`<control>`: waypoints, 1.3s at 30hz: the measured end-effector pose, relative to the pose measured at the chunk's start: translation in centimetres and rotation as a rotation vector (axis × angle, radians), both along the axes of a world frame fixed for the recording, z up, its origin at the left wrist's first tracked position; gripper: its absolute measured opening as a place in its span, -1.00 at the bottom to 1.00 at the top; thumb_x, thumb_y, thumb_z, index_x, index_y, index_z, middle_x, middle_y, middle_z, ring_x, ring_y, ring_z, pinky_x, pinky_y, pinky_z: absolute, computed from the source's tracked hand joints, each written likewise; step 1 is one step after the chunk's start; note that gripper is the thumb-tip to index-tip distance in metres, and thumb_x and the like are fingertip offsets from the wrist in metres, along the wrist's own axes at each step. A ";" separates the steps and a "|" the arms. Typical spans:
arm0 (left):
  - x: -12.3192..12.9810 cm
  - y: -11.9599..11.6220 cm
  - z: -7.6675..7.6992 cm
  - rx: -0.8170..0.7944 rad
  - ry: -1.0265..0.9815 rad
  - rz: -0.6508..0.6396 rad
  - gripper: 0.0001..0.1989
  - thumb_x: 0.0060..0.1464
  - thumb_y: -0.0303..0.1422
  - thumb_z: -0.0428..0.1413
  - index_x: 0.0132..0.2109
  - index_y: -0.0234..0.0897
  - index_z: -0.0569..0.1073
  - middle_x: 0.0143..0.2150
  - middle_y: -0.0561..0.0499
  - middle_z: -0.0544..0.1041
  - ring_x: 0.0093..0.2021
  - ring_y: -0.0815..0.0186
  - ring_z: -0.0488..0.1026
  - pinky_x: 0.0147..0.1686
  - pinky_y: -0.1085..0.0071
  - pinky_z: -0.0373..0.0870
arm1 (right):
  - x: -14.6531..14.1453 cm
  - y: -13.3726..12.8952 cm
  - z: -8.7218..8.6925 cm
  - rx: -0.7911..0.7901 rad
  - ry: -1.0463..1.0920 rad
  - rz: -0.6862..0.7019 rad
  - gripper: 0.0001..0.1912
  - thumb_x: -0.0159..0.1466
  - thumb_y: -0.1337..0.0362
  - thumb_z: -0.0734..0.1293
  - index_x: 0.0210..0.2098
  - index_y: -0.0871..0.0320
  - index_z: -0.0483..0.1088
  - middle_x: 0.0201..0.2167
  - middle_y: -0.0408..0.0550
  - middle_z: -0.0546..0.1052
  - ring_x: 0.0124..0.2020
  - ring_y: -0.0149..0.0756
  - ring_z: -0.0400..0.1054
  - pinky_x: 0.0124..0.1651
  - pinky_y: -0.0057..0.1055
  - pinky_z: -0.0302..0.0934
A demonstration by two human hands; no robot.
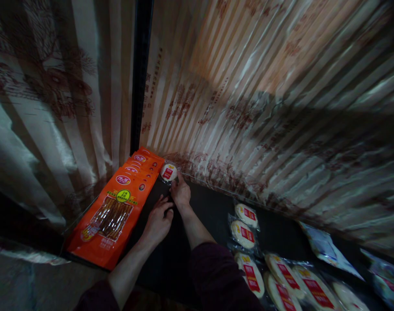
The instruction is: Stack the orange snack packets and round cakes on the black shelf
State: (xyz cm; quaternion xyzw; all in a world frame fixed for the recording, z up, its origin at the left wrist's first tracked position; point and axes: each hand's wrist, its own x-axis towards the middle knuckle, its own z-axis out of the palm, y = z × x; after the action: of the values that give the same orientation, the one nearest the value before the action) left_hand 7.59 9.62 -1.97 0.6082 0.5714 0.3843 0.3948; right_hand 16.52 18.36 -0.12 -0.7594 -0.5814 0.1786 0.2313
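A round white cake in a clear wrapper with a red label (168, 172) lies at the back of the dark shelf, against the orange packets. My right hand (181, 192) reaches to its near right edge, with thumb and finger closed on the wrapper. Just in front, my left hand (158, 218) hovers low over the shelf, its fingers apart and nothing in them. Left of both hands, several flat orange snack packets (122, 207) overlap in a row; the front one has a window showing brown sticks.
The dark shelf (210, 207) runs along a printed, pleated sheet (216, 86). More wrapped round cakes (244, 233) lie to the right in groups. Farther right are a blue and white packet (326, 248) and another shiny packet (389, 280). A black upright post (140, 73) stands at the corner.
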 end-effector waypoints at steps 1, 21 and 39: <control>0.0 0.0 0.0 0.000 0.001 -0.001 -0.66 0.05 -0.52 -0.04 -0.06 -0.40 0.50 0.18 -0.20 0.36 0.28 0.21 0.13 0.26 0.22 0.05 | 0.0 -0.1 -0.1 0.017 0.015 0.002 -0.48 0.26 0.30 0.14 0.22 -0.03 0.12 -0.42 -0.13 0.57 -0.28 -0.28 0.47 -0.21 -0.42 0.24; 1.7 -3.8 -0.7 0.165 0.282 -0.176 -0.55 0.01 -0.58 -0.07 0.06 -0.41 0.41 0.16 -0.13 0.39 0.28 0.18 0.13 0.25 0.21 0.09 | 2.7 -9.4 0.5 0.084 0.089 0.205 -0.70 0.24 0.32 0.19 -0.08 0.11 0.44 -0.32 -0.09 0.60 -0.26 -0.35 0.48 -0.14 -0.46 0.29; 2.2 -14.2 1.4 0.193 0.308 -0.495 -0.65 -0.03 -0.60 -0.09 -0.13 -0.38 0.49 -0.07 -0.16 0.48 -0.01 0.22 0.38 0.07 0.30 0.28 | 5.8 -22.4 2.3 0.129 0.238 0.233 -0.73 0.24 0.28 0.20 -0.15 0.11 0.48 -0.29 -0.10 0.60 -0.28 -0.37 0.48 -0.15 -0.45 0.32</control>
State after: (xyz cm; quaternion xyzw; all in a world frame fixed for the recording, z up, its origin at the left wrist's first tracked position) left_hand 9.77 -4.61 -0.57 0.8148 0.4200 0.2322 0.3254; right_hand 22.29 -4.07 2.20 -0.6439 -0.6443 0.2552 0.3242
